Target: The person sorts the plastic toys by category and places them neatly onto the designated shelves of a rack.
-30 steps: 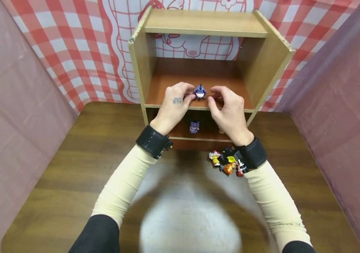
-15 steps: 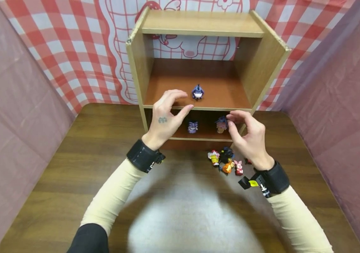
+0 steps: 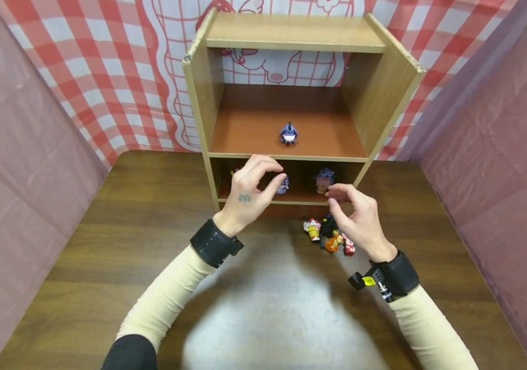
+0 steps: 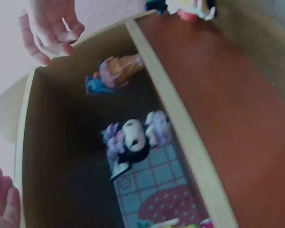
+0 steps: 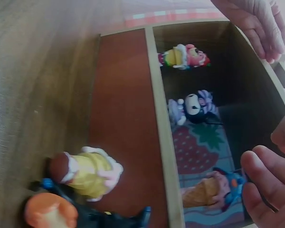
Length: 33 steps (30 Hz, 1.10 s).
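Observation:
In the head view my left hand (image 3: pixel 249 195) hovers before the lower shelf, thumb and fingers apart and holding nothing. It partly covers a purple-and-white figurine with a black hood (image 4: pixel 133 137). My right hand (image 3: pixel 358 218) is near the shelf's right side, fingers bent loosely around air. Beside its fingertips stands a blue-topped figurine in an ice-cream cone (image 3: pixel 324 180); the right wrist view shows fingers (image 5: pixel 263 178) close to it, contact unclear. A blue donkey figurine (image 3: pixel 288 133) stands alone on the upper shelf. A pink-and-yellow figurine (image 5: pixel 185 56) occupies the lower shelf's left end.
A wooden two-level shelf unit (image 3: pixel 295 32) stands at the back of the table (image 3: pixel 83 257). In front of its right half lie a yellow-clad figurine (image 3: pixel 312 229), an orange figurine (image 3: pixel 332 242), a red-and-pink rabbit figurine (image 3: pixel 348 244) and a black figurine (image 3: pixel 329 226).
Both hands have left the blue donkey figurine on the upper shelf and come down to the lower shelf's level. The right hand has also moved to the right. The donkey stays standing.

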Each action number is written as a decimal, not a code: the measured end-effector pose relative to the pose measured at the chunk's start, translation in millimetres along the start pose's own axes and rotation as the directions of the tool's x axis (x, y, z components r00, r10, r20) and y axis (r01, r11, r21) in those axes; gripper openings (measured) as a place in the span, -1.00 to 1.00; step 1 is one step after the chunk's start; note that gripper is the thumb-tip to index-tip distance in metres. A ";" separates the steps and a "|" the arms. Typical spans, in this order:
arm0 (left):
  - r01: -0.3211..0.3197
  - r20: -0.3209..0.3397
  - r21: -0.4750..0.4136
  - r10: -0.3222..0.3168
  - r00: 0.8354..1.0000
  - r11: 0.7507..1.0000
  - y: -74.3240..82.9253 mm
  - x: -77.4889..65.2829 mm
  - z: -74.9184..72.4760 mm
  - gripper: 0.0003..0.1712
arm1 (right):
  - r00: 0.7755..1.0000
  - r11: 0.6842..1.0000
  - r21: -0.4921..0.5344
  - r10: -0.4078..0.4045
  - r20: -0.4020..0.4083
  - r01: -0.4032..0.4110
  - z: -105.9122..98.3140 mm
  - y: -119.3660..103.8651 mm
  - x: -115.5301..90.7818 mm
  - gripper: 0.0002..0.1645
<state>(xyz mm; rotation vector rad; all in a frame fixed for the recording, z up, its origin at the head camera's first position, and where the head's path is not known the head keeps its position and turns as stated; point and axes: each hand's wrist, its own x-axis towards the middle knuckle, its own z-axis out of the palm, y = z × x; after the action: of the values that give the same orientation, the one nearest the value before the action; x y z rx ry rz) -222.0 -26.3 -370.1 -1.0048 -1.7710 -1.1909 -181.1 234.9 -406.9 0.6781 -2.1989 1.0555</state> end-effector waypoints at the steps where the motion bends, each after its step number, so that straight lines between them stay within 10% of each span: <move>1: -0.005 0.009 -0.009 0.005 1.000 1.000 0.1 -2.1 1.9 -0.90 | 1.000 1.000 0.005 0.004 0.010 -0.004 0.7 1.6 -2.5 -0.71; 17: 0.136 0.293 -0.082 -0.107 0.950 0.987 4.0 -45.1 52.7 -0.95 | 0.973 0.991 0.018 0.123 0.195 -0.129 8.6 21.8 -40.1 -0.73; 21: 0.240 0.427 0.013 -0.222 0.877 0.971 6.8 -54.8 59.9 -0.90 | 0.954 0.988 -0.046 0.151 0.257 -0.144 12.2 23.5 -43.7 -0.78; 29: 0.386 0.608 0.243 -0.450 0.654 0.890 4.2 -63.6 73.2 -0.84 | 0.928 0.959 -0.242 0.217 0.303 -0.146 20.3 20.4 -45.7 -0.86; 33: 0.444 0.619 0.292 -0.522 0.587 0.847 -1.3 -68.6 80.4 -0.83 | 0.928 0.931 -0.358 0.195 0.317 -0.073 25.0 18.8 -44.6 -0.91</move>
<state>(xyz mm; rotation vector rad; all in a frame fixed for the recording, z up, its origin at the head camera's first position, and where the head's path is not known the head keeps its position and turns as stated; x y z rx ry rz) -208.8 36.5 -454.1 -0.9905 -2.8241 -1.0762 -170.2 233.2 -460.2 0.5934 -2.6850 0.6198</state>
